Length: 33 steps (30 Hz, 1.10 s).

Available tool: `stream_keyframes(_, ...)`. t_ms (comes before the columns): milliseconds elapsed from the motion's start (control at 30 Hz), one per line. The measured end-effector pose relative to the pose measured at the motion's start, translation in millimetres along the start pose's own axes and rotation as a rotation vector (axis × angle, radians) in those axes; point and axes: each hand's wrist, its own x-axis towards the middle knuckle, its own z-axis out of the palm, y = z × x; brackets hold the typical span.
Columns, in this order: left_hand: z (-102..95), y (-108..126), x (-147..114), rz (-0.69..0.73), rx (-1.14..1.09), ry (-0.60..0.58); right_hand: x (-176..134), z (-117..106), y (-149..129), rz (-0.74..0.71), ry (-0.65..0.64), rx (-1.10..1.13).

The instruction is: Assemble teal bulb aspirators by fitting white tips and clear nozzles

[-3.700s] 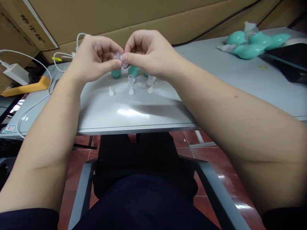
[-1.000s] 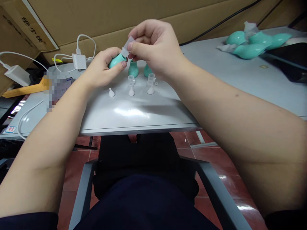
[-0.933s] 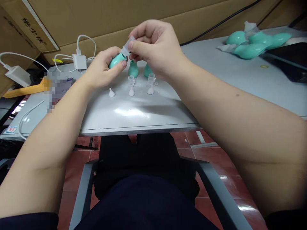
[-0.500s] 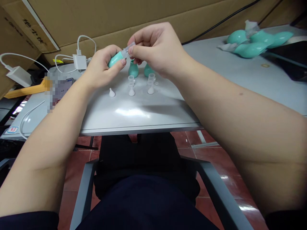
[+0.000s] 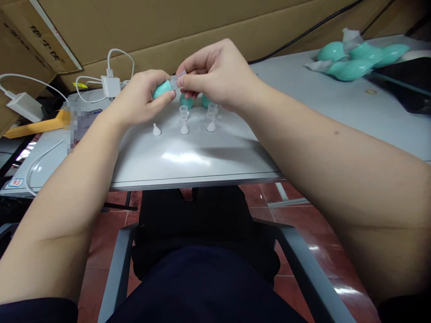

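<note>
The left hand (image 5: 141,96) is curling its fingers around a teal rubber bulb (image 5: 160,89), gripping it above the grey table (image 5: 188,157) with the bulb's mouth facing toward three o'clock. The right hand (image 5: 215,76) is pinching a small clear plastic piece (image 5: 178,80) between thumb and forefinger, and that piece is touching the bulb's open end; how far it is sitting inside cannot be told. Both hands are meeting just above the far middle of the table, at about twelve o'clock from the person's lap. Directly under them, two more teal bulbs (image 5: 186,101) are standing upright on the table, partly hidden by the right hand. Toward six o'clock from those, two clear cups (image 5: 183,111) are standing, and in front of them three small white cone tips (image 5: 156,130) are sitting in a loose row, the leftmost standing apart without a cup behind it. At about two o'clock, well apart from the hands, a heap of teal bulbs (image 5: 353,60) is lying on the neighbouring table surface. At ten o'clock, white chargers and cables (image 5: 109,83) are lying near the cardboard wall (image 5: 168,22), with a yellow object (image 5: 37,125) just beyond at nine o'clock.
</note>
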Motion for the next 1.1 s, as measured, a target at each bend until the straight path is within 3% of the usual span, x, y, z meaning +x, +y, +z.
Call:
stream_keyframes(200,1.0,-3.8,-0.5,0.010,-0.001,-0.025,-0.4,-3.9,4.1,-0.003,-0.059,0.028)
stream_keyframes(533,6.2,-5.5,2.9,-0.028,-0.093,0.013,-1.3,3.4,-1.0,0.063,-0.007,0.102)
stream_keyframes(1100,1.8,3.8,-0.6,-0.041,-0.068,-0.058,-4.7,-1.0,7.7,-0.024,-0.122,0.051)
